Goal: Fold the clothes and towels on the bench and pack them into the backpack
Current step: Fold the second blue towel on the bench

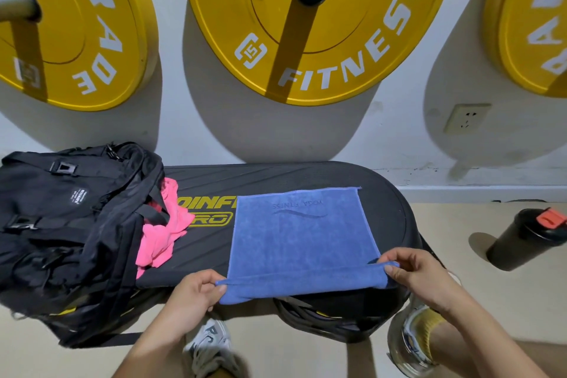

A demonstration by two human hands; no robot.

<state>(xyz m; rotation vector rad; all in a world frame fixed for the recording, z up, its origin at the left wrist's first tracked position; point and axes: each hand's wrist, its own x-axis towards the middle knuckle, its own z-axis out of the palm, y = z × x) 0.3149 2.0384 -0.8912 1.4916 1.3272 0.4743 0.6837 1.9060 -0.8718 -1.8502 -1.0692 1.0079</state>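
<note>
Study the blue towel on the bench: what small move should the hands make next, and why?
Probably lift the near edge and carry it to the far edge. The left hand and right hand each pinch a near corner of the blue towel, which lies flat on the bench, unpacked.

I note a pale grey painted wall [171, 120] carrying three round yellow weight plates [313, 24] on pegs, each casting a large shadow, and a white wall socket [466, 118] at right. Below runs a beige floor [491, 294], where a dark cylindrical shaker bottle with a red cap [526, 238] stands.

Yellow weight plates [310, 24] on wall; dark bottle [524, 238], perhaps a shaker.
</note>
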